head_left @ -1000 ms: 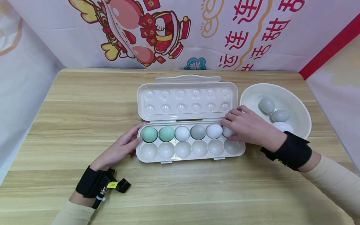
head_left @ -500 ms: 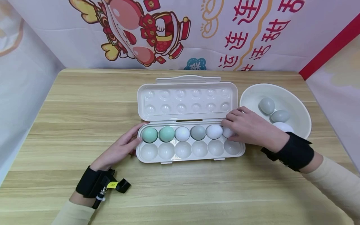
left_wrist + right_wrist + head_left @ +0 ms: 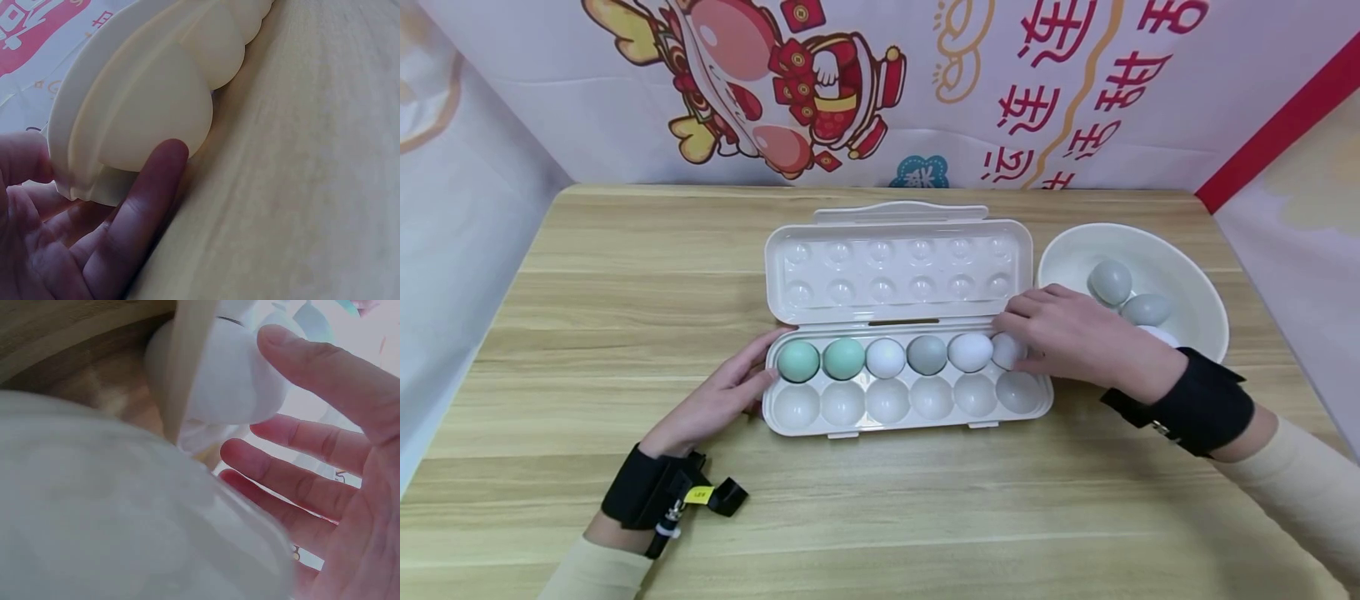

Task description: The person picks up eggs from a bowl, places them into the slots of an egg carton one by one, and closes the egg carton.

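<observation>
Evidently, the right hand [image 3: 1067,340] was nearer: egg 6 [image 3: 1008,351] sat rightmost in the carton [image 3: 887,402], far row, just left of spread fingers [image 3: 300,481], contact unclear; left hand [image 3: 718,396] gripped the carton's left end.

The head view looks forward and down from well above the table [image 3: 625,333]. The left wrist view, low and close, faces along the egg carton [image 3: 156,106]; the right wrist view, very near, peers across the bowl [image 3: 137,512]. The head view shares both.
</observation>
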Demonstrator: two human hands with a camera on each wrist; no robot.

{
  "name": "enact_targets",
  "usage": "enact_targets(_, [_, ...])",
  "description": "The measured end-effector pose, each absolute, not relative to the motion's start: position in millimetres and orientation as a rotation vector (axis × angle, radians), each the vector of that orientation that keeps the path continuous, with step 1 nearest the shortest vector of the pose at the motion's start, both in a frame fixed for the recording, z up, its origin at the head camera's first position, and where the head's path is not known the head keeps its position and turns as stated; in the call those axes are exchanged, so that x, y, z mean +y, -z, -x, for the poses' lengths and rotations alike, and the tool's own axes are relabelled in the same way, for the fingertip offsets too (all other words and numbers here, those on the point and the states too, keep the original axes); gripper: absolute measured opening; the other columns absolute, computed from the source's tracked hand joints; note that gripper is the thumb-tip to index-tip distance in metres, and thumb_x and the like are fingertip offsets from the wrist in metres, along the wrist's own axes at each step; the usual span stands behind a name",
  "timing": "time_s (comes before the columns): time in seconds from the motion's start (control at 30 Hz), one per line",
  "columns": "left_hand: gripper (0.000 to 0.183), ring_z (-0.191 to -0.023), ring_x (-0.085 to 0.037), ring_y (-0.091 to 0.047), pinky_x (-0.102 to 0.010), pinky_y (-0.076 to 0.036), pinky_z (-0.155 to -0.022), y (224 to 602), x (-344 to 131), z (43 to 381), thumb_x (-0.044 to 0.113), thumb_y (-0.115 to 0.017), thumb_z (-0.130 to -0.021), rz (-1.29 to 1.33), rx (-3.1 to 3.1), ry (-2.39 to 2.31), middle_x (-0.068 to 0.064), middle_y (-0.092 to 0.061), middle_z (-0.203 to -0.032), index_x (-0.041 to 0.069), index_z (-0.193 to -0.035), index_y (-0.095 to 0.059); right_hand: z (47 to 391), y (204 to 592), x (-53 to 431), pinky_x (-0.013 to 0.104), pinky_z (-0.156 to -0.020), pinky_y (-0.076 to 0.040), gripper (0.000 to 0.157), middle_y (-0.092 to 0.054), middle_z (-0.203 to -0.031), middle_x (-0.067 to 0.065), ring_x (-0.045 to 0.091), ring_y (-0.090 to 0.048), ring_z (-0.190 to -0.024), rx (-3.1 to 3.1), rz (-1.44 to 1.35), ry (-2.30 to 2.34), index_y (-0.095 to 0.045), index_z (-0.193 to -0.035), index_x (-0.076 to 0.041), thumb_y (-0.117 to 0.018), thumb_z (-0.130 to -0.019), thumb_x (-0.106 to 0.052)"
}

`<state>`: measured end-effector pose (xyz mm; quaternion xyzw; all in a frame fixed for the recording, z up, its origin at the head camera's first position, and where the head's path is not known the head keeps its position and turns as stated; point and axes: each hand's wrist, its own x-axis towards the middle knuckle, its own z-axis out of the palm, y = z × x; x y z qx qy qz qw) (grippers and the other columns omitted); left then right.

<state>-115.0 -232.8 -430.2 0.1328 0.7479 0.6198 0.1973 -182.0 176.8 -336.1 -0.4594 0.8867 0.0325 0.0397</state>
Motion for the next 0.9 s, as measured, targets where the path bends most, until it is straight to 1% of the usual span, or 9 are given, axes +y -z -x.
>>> enact_targets(0.3, [0.05, -0.066, -0.013, -0.049, -0.024, -0.042, -0.054, 431, -232, 115, 0.008, -0.04, -0.104, -0.382, 2.106, -1.736, -0.018, -0.044, -0.126, 0.009, -0.152, -0.026, 181, 324, 179, 0.047, -0.084, -0.048, 0.047, -0.063, -0.107, 0.009, 0.027, -0.059, -0.097, 2.701, 1.355, 0.039, -0.067, -0.111, -0.009, -0.086, -0.073, -0.029])
enact_targets(0.43, [0.049, -0.065, -0.013, -0.049, -0.024, -0.042, -0.053, 431, -232, 115, 0.007, -0.041, -0.104, -0.396, 2.116, -1.739, -0.02, -0.045, -0.124, 0.007, -0.151, -0.027, 180, 320, 181, 0.049, -0.083, -0.049, 0.049, -0.062, -0.108, 0.011, 0.028, -0.06, -0.097, 2.711, 1.327, 0.063, -0.067, -0.111, -0.007, -0.087, -0.072, -0.028])
enact_targets(0.63, [0.05, -0.068, -0.013, -0.05, -0.024, -0.042, -0.055, 431, -232, 115, 0.008, -0.041, -0.104, -0.399, 2.121, -1.737, -0.018, -0.043, -0.126, 0.007, -0.151, -0.026, 182, 310, 186, 0.051, -0.082, -0.05, 0.053, -0.063, -0.111, 0.013, 0.03, -0.061, -0.097, 2.738, 1.328, 0.057, -0.067, -0.113, -0.006, -0.088, -0.07, -0.028])
enact_targets(0.77, [0.05, -0.067, -0.013, -0.05, -0.024, -0.042, -0.055, 430, -233, 115, 0.008, -0.041, -0.104, -0.381, 2.107, -1.734, -0.018, -0.044, -0.126, 0.01, -0.152, -0.026, 186, 303, 193, 0.052, -0.08, -0.051, 0.053, -0.062, -0.113, 0.016, 0.033, -0.061, -0.097, 2.784, 1.347, 0.061, -0.067, -0.113, -0.006, -0.089, -0.069, -0.024])
enact_targets(0.9, [0.05, -0.065, -0.013, -0.049, -0.024, -0.042, -0.054, 430, -232, 115, 0.008, -0.04, -0.104, -0.377, 2.102, -1.734, -0.018, -0.044, -0.126, 0.01, -0.152, -0.026, 191, 296, 204, 0.049, -0.079, -0.052, 0.054, -0.062, -0.112, 0.016, 0.032, -0.061, -0.098, 2.836, 1.382, 0.098, -0.066, -0.111, -0.004, -0.091, -0.065, -0.018])
